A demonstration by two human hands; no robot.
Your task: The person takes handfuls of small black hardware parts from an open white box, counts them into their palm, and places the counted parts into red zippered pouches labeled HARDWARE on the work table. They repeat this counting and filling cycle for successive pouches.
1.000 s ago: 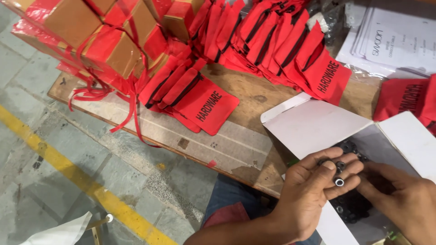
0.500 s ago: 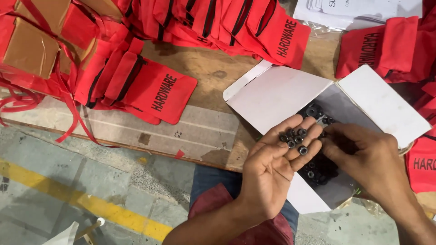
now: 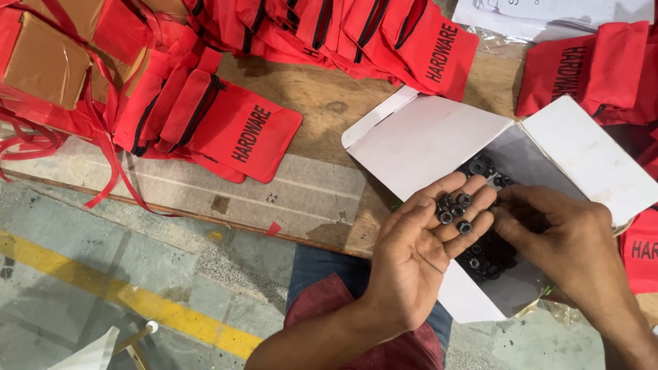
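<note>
While the left hand (image 3: 418, 247) is being held palm-up and open over the near table edge, a few small black nuts (image 3: 454, 207) are being cradled on its fingers. The nuts are lying flat, holes facing up; being round, no long axis can be told. The fingers are pointing up and to the right, toward the box (image 3: 582, 147).

The right hand (image 3: 558, 236) is being rested palm-down inside the box, fingers curled among the loose nuts (image 3: 483, 257) heaped there; whether anything is being pinched cannot be told, as the fingertips are hidden. The two hands are nearly touching at the fingertips.

The box is a white card one, lying open with its flaps spread left and right; its long axis is running from upper left to lower right, and its near corner is overhanging the table (image 3: 322, 103) edge above the lap.

Open room: bare wood is being left only in a patch between the box and the red pouches (image 3: 233, 130) to the left. More pouches (image 3: 582, 68) are crowding the far and right sides, just beside the box flap. Taped brown parcels (image 3: 44, 58) are stacked at far left. Below the table edge, concrete floor with a yellow line (image 3: 123, 294) is showing.
</note>
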